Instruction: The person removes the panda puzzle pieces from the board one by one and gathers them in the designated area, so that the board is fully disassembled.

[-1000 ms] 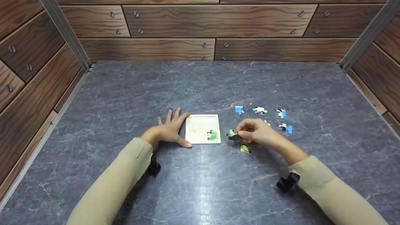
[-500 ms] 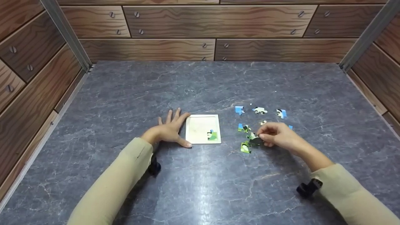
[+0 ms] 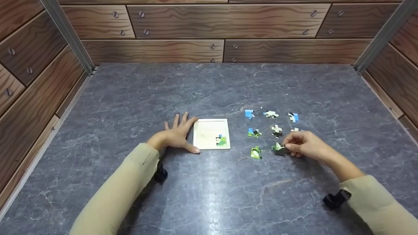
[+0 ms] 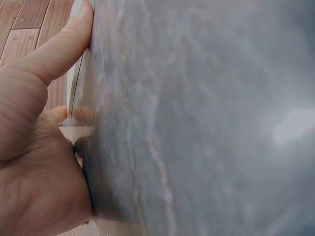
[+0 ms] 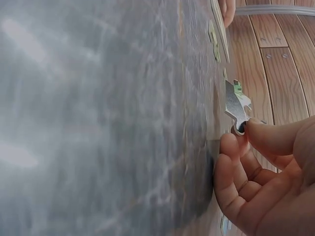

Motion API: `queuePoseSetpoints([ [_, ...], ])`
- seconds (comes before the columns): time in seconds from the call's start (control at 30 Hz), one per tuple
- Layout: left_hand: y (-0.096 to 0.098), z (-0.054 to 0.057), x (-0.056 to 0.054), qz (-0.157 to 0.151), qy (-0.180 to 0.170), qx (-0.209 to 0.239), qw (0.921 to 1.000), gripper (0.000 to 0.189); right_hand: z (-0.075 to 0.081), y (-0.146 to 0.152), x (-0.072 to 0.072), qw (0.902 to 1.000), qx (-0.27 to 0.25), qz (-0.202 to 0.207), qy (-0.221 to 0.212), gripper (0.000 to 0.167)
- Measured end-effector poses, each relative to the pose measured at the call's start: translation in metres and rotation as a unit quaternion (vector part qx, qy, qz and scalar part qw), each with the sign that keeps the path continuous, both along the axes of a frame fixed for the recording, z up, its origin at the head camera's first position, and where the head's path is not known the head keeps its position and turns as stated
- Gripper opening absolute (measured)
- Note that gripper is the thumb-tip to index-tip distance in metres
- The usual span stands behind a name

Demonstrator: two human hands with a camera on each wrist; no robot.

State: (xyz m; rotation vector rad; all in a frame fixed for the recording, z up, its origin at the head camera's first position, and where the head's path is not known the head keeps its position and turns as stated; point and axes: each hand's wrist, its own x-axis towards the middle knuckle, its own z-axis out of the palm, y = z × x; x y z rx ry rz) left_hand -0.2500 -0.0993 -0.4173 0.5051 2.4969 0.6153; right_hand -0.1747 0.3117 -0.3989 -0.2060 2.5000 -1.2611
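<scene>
My left hand rests spread on the table at the left side of a pale wooden puzzle tray, thumb and forefinger touching its edge. One green, white and black puzzle piece lies in the tray's lower right corner. To the right, my right hand pinches a green and white puzzle piece between thumb and fingers. In the right wrist view that puzzle piece stands tilted, thumb over its end. A green puzzle piece lies left of it, and a white and black piece just beyond.
Farther back lie a blue piece, a white piece and a blue and black piece. A blue and green piece is nearer the tray. Another piece is partly hidden behind my right hand. Wood-patterned walls border the table.
My right hand has moved right, away from the tray, carrying the pinched puzzle piece past the green one. The left hand and tray have stayed in place.
</scene>
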Motion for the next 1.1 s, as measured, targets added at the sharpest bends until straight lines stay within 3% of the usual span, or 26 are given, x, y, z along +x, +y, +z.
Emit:
queuePoseSetpoints([
  [0.33, -0.001, 0.0, 0.0, 0.0, -0.002, -0.002, 1.0, 0.118, -0.003, 0.004, -0.001, 0.9995, 0.017, 0.013, 0.024, 0.015],
  [0.67, 0.001, 0.002, 0.001, 0.0, -0.001, -0.008, 1.0, 0.118, 0.001, 0.005, -0.002, 0.9992, 0.032, -0.009, 0.022, 0.016],
  [1.1, 0.001, 0.002, 0.001, 0.001, -0.006, -0.006, 1.0, 0.118, 0.005, -0.01, -0.005, 0.9997, 0.007, -0.016, 0.015, 0.019],
])
